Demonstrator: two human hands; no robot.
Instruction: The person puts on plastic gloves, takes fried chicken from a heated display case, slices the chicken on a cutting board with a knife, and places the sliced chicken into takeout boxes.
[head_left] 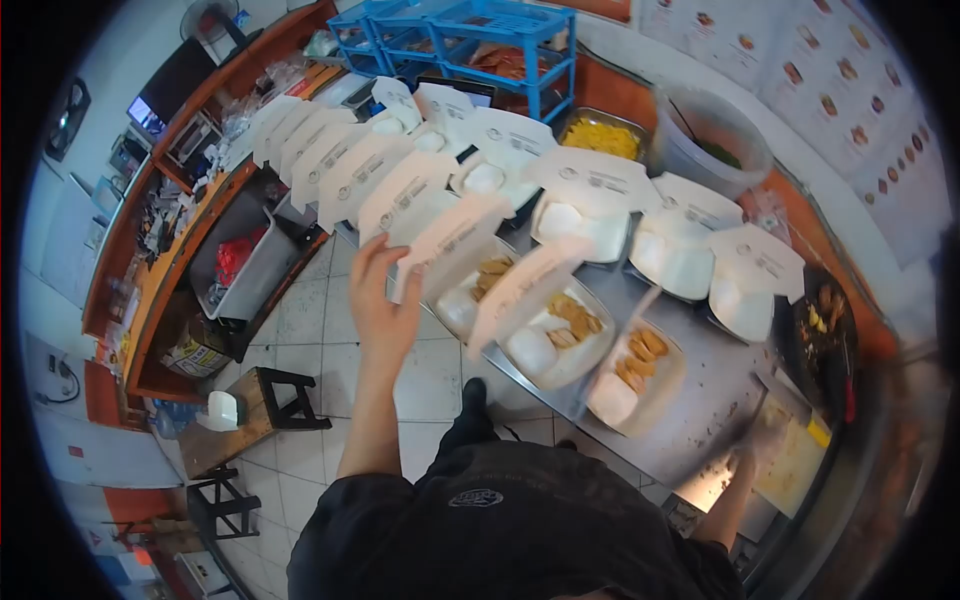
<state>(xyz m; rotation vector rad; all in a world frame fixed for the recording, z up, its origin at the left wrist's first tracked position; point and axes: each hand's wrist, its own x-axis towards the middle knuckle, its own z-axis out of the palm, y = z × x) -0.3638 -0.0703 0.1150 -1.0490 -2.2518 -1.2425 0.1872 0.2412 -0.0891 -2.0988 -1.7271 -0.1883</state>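
Note:
My left hand (385, 305) is at the left edge of a raised white takeaway box lid (450, 240), its fingers around the lid's corner. That box holds rice and brown pieces of food. To its right, another open takeaway box (550, 345) has a mound of rice beside sliced brown meat or similar food. A third filled box (635, 380) sits near the counter's front edge. My right hand (755, 455), smeared by motion, is low over the counter by the yellowish cutting board (795, 460); whether it holds anything cannot be made out.
Several open boxes with rice line the steel counter (690, 400). Behind stand a tray of yellow food (603, 135), a clear tub (710, 140) and blue racks (490, 50). A dark pan (825, 320) is at right. A wooden stool (240, 420) stands on the tiled floor.

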